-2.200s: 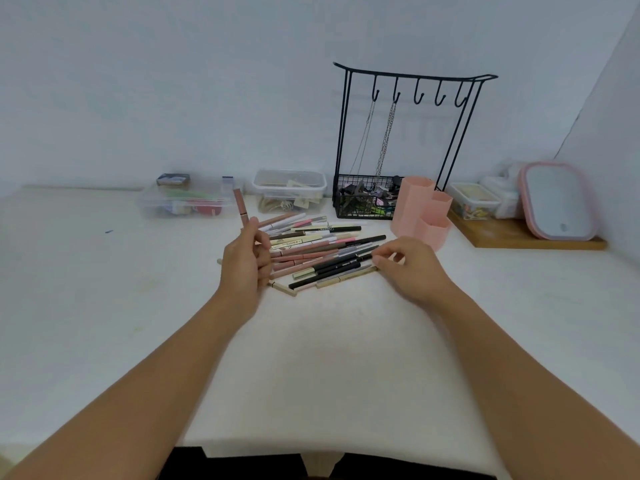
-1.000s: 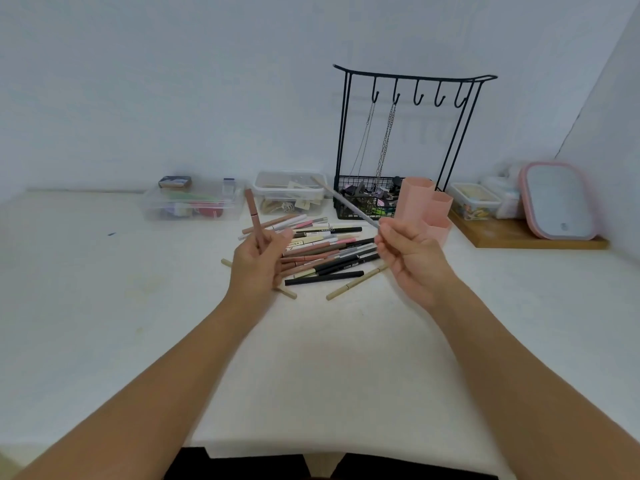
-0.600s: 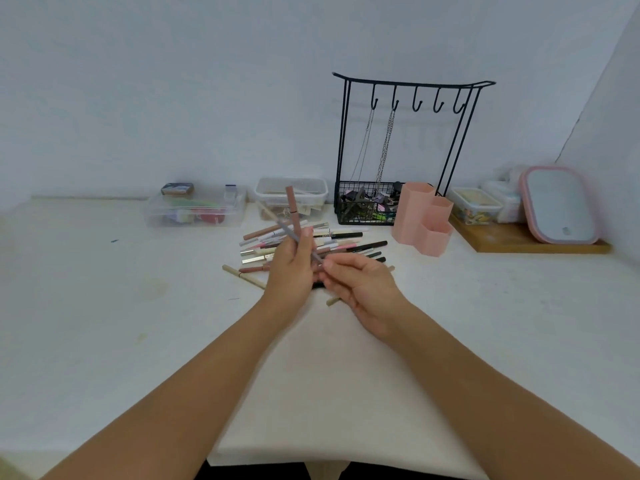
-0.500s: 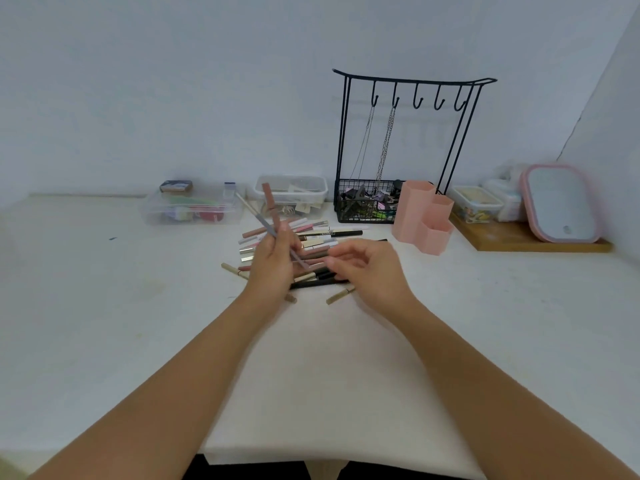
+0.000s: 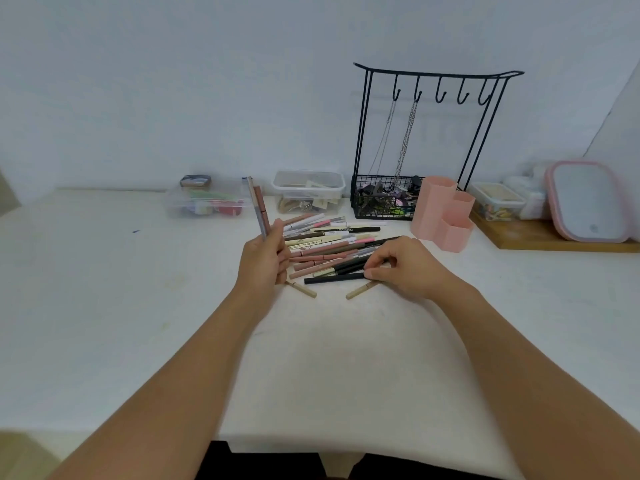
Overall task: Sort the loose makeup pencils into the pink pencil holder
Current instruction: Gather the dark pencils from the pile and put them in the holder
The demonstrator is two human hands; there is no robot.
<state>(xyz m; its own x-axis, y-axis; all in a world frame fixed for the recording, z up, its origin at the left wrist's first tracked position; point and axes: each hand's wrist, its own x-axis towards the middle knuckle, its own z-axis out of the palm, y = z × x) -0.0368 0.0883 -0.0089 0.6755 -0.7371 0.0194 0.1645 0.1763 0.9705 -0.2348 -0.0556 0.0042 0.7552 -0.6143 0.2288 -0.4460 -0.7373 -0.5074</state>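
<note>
White tabletop (image 5: 104, 323) fills the near field, with both bare forearms reaching forward over it. The left hand (image 5: 265, 261) stands upright with its fingers curled round two pencils, a grey one (image 5: 255, 206) and a brown-pink one (image 5: 262, 209), which rise side by side above the fingertips and lean slightly left. The right hand (image 5: 403, 266) lies palm down, fingers bent; its thumb and forefinger pinch the right end of a black pencil (image 5: 334, 279) lying flat on the table. Just under that thumb runs a beige pencil (image 5: 362, 290), angled toward the person, and a second beige pencil (image 5: 303, 288) lies just below the left hand's fingers. Between and just beyond both sets of fingers spreads the heap of loose pencils (image 5: 329, 242), pink, cream, brown and black, mostly lying crosswise. Beyond the right hand's knuckles, apart from them, stands the pink pencil holder (image 5: 443, 213); nothing shows above its rims. Just behind it rises a black wire rack (image 5: 429, 140) with hanging chains.
</note>
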